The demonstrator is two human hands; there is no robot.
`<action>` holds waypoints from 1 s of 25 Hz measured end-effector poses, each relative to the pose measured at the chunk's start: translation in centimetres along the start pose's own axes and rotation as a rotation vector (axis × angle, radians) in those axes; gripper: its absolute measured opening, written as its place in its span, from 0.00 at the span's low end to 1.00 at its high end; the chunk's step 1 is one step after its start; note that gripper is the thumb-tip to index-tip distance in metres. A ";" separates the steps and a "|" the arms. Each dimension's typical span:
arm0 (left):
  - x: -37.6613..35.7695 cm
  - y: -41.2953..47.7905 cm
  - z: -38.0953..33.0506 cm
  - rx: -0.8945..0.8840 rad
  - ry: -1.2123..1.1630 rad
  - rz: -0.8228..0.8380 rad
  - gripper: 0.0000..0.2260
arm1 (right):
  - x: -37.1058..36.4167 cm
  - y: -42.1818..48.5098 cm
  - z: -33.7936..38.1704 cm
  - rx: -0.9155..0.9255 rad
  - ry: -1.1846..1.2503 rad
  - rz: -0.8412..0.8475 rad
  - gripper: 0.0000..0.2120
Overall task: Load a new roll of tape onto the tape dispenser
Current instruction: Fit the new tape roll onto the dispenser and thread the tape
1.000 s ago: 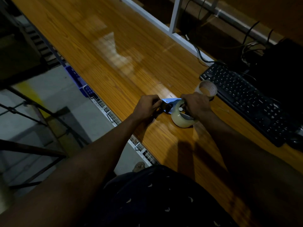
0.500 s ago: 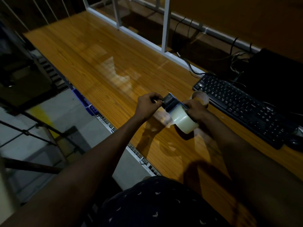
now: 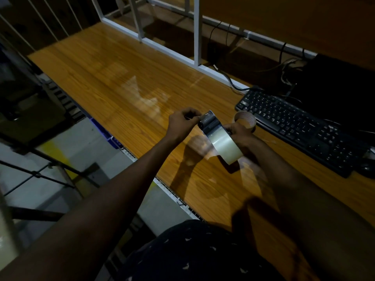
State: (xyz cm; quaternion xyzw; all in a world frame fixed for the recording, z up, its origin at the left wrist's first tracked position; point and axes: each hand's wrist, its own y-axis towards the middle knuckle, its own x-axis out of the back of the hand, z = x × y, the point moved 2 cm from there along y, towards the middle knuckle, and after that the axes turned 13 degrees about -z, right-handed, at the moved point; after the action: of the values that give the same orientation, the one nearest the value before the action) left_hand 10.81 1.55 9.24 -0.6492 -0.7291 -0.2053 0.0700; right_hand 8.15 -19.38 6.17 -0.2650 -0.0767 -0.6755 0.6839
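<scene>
A glossy wooden surface (image 3: 105, 78) is dimly lit; a keyboard (image 3: 300, 128) is set along its far edge. The tape dispenser (image 3: 211, 123) is gripped above it by the left hand (image 3: 182, 123) and right hand (image 3: 241, 134).

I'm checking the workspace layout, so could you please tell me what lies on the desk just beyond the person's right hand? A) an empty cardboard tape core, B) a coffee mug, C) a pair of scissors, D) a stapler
A: a brown empty cardboard tape core lies on the wooden desk between the right hand and the black keyboard.
</scene>
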 end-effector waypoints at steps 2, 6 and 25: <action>0.0 0.2 -0.5 -0.102 0.062 0.043 0.02 | 0.1 -0.3 0.1 -0.002 0.002 0.010 0.08; -0.4 0.4 -1.3 -0.273 0.184 0.194 0.07 | 0.1 -1.0 0.4 0.011 -0.012 0.056 0.10; -1.0 -1.5 -1.8 -0.716 0.643 0.049 0.10 | 0.5 -1.3 -1.1 0.025 -0.096 0.013 0.11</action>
State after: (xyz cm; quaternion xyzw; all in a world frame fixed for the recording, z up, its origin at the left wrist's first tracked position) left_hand 9.21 -0.13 10.23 -0.5531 -0.5386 -0.6319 0.0686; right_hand 6.67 -20.29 5.81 -0.2889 -0.1160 -0.6567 0.6869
